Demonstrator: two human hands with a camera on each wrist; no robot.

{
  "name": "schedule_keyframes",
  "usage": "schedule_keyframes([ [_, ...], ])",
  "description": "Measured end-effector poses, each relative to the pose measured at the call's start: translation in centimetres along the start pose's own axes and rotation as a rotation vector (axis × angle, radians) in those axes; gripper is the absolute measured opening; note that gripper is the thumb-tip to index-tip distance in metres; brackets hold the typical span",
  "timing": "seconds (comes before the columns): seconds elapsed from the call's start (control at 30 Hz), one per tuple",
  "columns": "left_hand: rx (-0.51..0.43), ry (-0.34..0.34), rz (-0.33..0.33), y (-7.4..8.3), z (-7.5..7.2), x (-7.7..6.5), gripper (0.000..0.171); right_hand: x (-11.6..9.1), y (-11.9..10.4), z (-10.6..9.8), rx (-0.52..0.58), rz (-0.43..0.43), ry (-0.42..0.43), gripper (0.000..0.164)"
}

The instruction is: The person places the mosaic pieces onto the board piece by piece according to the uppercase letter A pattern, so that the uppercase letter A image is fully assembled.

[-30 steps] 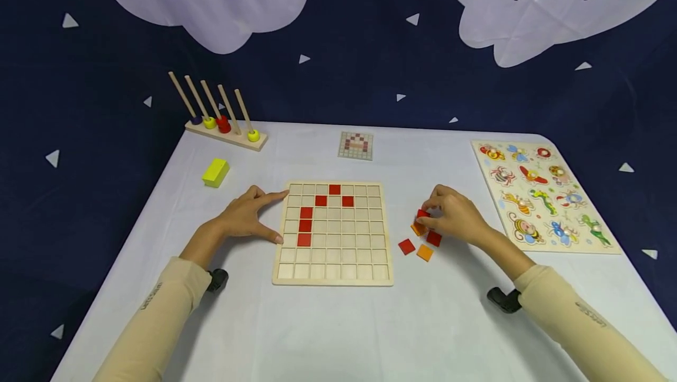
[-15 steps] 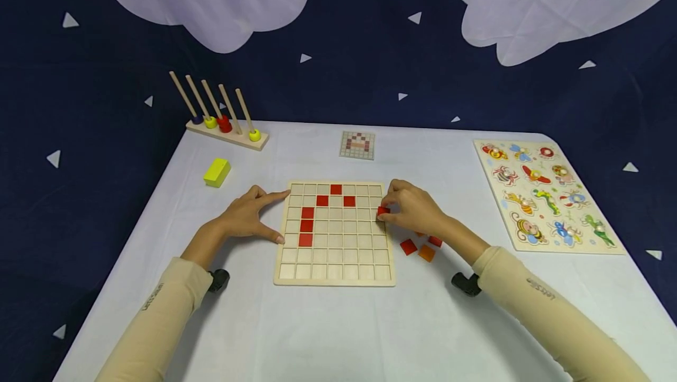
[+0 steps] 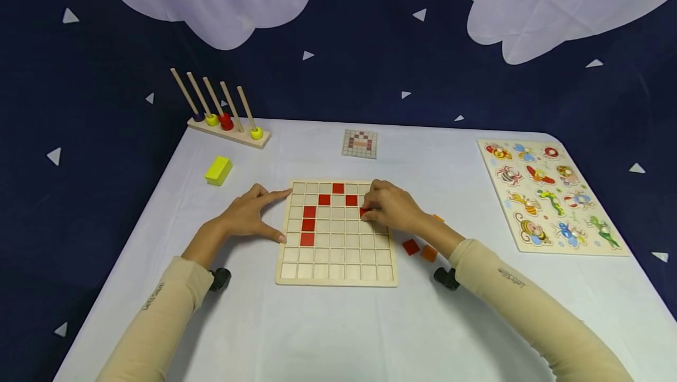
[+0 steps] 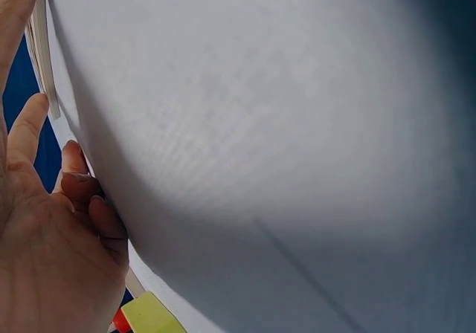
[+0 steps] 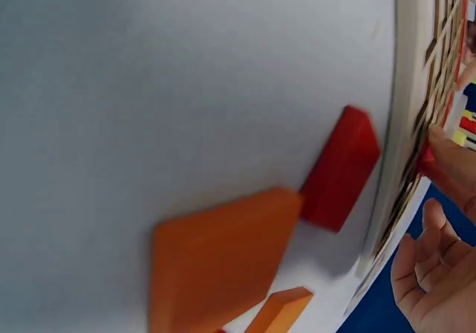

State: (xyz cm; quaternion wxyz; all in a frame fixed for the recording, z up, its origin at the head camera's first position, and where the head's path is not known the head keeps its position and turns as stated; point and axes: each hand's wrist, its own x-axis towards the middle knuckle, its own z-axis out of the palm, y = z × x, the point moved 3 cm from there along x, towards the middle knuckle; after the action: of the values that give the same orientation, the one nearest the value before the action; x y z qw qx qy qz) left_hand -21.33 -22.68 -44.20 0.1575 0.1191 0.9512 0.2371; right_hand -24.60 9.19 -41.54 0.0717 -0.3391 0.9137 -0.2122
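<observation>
Right hand (image 3: 392,208): thumb and fingers together, pinching a red tile (image 3: 364,213) over the grid board (image 3: 337,282). Tile is at the third row from the far side, near the right columns; can't tell if it's seated, fingers cover part of it.

Left hand (image 3: 245,214): thumb and index spread apart, tips at the board's left edge, nothing gripped.

Risks, my guess: tile could catch on a divider and sit tilted, or go into a neighbouring cell, if released off-centre, since the hand hides the slot. Board could slide if the left fingers lift while the right presses. Right sleeve (image 3: 529,300) runs close to the loose pieces, so a low forearm might scatter them.

Loose pieces right of the board: red piece (image 3: 411,247), orange piece (image 3: 429,253), more partly hidden by the forearm. Six red tiles already sit in cells.

Surface: white-covered table (image 3: 328,335). Small pattern card (image 3: 359,144) far centre, peg stand (image 3: 230,134) far left, yellow block (image 3: 218,170) nearer than the stand, insect puzzle (image 3: 552,197) far right. Behind: dark blue backdrop (image 3: 354,76), pale clouds, small white triangles.
</observation>
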Motion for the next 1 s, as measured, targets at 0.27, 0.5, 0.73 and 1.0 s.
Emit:
schedule_keyframes([
  [0.27,-0.004,0.003,-0.002,-0.1,0.1,0.0,0.113,-0.1,0.4,0.1,0.091,0.070,-0.021,0.012],
  [0.5,-0.003,-0.002,-0.008,-0.1,0.5,0.0,0.113,-2.7,0.9,-1.2,0.110,0.075,0.033,0.023],
  [0.73,0.003,0.004,-0.006,-0.1,0.1,-0.1,0.113,-6.7,2.7,-2.0,0.136,0.054,0.015,0.019],
  [1.0,0.001,-0.002,-0.003,0.1,0.0,-0.1,0.114,-9.9,3.9,-1.7,0.163,0.082,-0.014,0.021],
])
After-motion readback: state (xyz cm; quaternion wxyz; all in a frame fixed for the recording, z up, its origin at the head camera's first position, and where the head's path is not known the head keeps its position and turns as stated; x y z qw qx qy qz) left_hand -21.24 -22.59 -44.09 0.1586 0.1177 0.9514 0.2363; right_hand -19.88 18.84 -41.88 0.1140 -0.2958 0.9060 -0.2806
